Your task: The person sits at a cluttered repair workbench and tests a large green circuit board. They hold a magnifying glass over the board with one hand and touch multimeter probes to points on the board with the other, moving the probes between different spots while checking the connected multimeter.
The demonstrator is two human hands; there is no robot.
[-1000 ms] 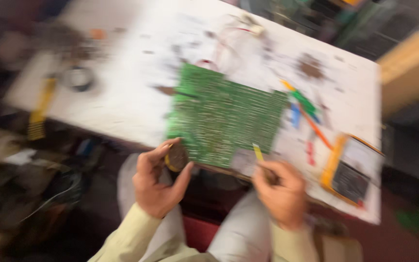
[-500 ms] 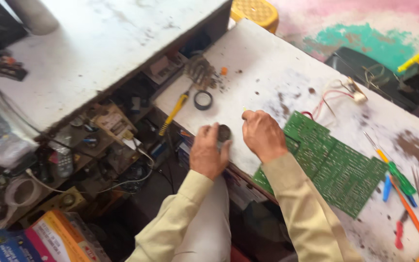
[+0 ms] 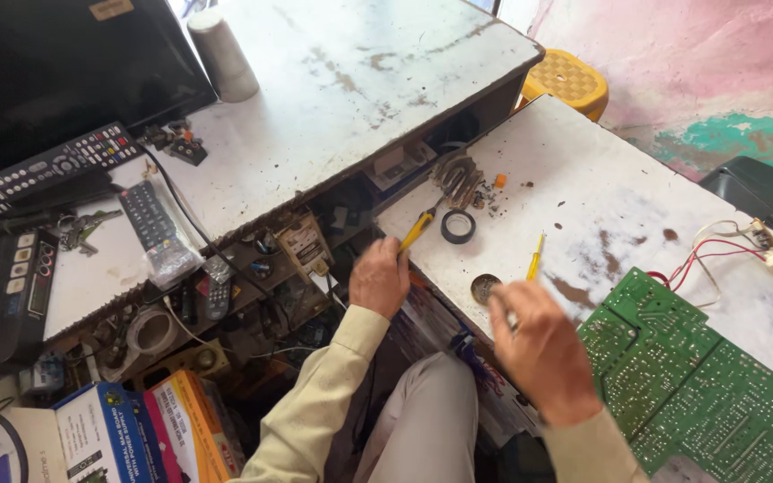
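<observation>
Seen from the head camera, a person seated at a stained white tabletop (image 3: 601,197) works both hands at its near edge. The left hand (image 3: 379,279) is closed on the yellow handle of a screwdriver (image 3: 416,231), whose long axis runs up and to the right, away from the hand, toward a roll of black tape (image 3: 458,226). The right hand (image 3: 543,349) hovers, blurred, fingers loosely curled; whether it holds anything cannot be told. Just up and to its left sits a small round tin (image 3: 485,287), nearer the right hand than the left. A slim yellow tool (image 3: 535,259) lies beside the tin. A green circuit board (image 3: 700,385) rests to the right, touching nothing held. Remote controls (image 3: 147,215) lie on the neighbouring tabletop.
</observation>
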